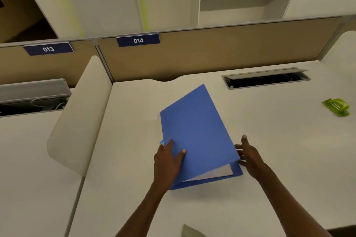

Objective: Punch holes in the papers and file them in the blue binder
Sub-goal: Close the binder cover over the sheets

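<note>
The blue binder (198,132) lies on the white desk (269,150), its front cover raised a little at the near right corner. White papers (213,174) show inside, under the cover. My left hand (169,159) rests flat on the cover near its left edge, fingers spread. At the binder's right edge is my right hand (248,154), thumb up, fingertips touching under the raised cover. A green hole punch (337,107) sits far off at the right of the desk.
A tan partition (212,54) with labels 013 and 014 closes the back of the desk. An open cable tray (265,79) is set into the desk at the back right. A white divider panel (81,117) stands on the left.
</note>
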